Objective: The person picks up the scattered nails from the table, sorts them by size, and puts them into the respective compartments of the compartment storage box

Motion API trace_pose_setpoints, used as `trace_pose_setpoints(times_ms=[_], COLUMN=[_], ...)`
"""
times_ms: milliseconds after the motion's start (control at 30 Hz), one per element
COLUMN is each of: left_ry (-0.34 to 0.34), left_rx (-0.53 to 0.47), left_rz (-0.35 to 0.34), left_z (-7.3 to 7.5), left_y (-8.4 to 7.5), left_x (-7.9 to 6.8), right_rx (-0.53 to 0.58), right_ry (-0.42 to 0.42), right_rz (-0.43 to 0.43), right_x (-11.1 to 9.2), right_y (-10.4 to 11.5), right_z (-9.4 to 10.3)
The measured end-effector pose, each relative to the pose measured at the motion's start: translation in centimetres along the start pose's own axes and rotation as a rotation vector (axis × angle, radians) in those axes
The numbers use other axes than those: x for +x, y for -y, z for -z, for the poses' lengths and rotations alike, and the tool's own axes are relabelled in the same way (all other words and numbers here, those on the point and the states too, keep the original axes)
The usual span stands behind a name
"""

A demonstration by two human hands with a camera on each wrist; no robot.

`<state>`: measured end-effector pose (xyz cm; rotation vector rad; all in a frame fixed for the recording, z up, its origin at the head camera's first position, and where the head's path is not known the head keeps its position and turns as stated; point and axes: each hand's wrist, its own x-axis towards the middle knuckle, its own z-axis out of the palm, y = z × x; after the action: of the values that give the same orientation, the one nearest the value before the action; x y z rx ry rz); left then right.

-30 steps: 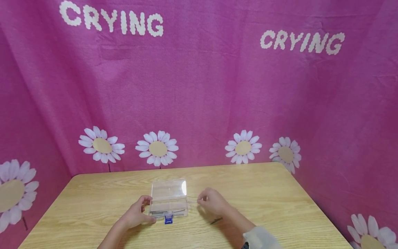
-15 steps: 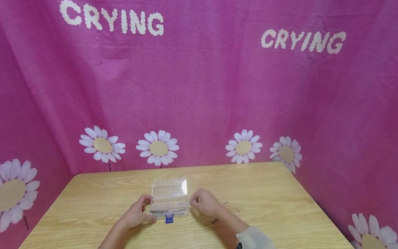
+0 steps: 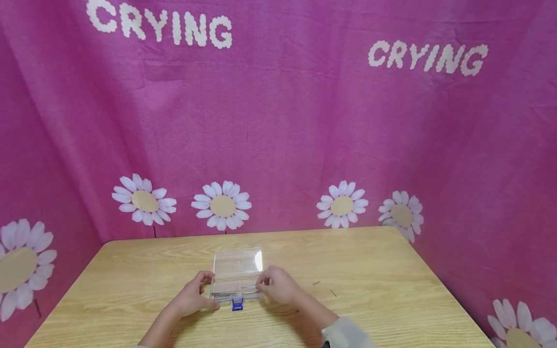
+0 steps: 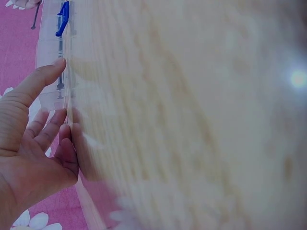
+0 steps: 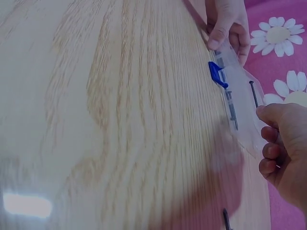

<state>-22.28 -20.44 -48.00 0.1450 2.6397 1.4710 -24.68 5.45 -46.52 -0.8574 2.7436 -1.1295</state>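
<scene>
A clear plastic box (image 3: 226, 284) with its lid (image 3: 237, 261) raised lies on the table, a blue latch (image 3: 237, 304) at its front. My left hand (image 3: 191, 297) grips the box's left end, thumb at the front edge and fingers round the far side. Over the right end, my right hand (image 3: 278, 286) pinches a dark nail (image 5: 253, 93) between thumb and forefinger. The nail's headed end points out over the box towards the left hand; its other end is hidden by the fingers. Several nails (image 5: 233, 112) lie along the front of the box.
Loose nails lie on the wooden table (image 3: 370, 261) to the right: one short dark nail (image 3: 316, 282), another nail (image 3: 333, 293) nearby, and one (image 3: 297, 311) partly behind the right forearm. A pink curtain (image 3: 283, 121) with printed daisies hangs round the table.
My right hand has moved left with the nail, from beside the box to over its right end. The left hand and box have stayed in place.
</scene>
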Motion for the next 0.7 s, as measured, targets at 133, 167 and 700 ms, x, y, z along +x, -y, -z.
trace_pose_setpoints(times_ms=[133, 167, 700], left_ry=[-0.002, 0.0, 0.0], left_rx=[-0.013, -0.016, 0.003], left_rz=[-0.007, -0.005, -0.003], left_z=[0.0, 0.0, 0.0], left_y=[0.1, 0.1, 0.0], left_x=[0.0, 0.0, -0.1], right_rx=[-0.017, -0.02, -0.026], right_ry=[-0.011, -0.015, -0.052], right_rz=[0.001, 0.004, -0.028], right_x=[0.2, 0.3, 0.4], right_y=[0.0, 0.0, -0.1], right_z=[-0.6, -0.7, -1.5])
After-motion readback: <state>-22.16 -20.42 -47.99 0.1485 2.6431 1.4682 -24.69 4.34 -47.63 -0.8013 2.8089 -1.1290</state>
